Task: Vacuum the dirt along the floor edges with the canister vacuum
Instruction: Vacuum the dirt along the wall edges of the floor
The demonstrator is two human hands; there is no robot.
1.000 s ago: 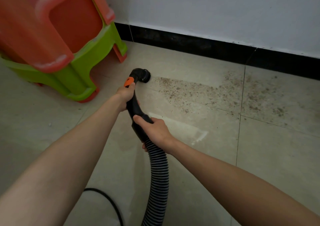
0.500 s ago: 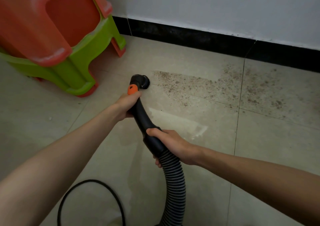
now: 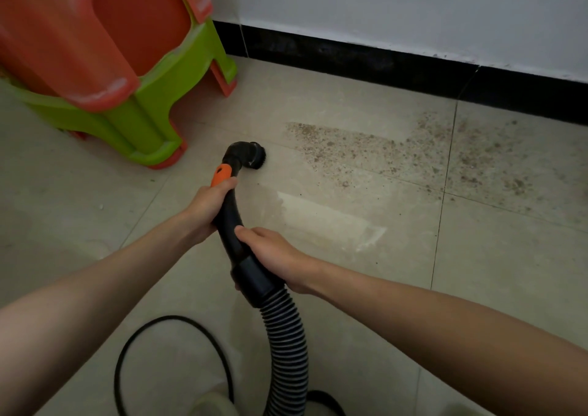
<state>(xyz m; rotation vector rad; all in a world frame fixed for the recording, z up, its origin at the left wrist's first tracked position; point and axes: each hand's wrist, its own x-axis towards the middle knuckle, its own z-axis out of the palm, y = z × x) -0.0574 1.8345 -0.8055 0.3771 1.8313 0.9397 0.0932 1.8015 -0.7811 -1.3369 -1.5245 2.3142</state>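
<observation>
Both hands are wrapped around the black vacuum wand (image 3: 229, 221): left hand (image 3: 206, 207) grips up near the orange slider (image 3: 221, 175), right hand (image 3: 276, 255) holds lower down by the collar where the ribbed hose (image 3: 286, 345) starts. The round brush nozzle (image 3: 254, 157) sits on the tile floor (image 3: 397, 288), just left of a patch of brown dirt (image 3: 375, 151) that spreads right toward the black baseboard (image 3: 366, 62). A black cord (image 3: 165, 323) loops on the floor below my arms. Stacked orange and green plastic stools (image 3: 105, 65) sit off to the left by the wall.
</observation>
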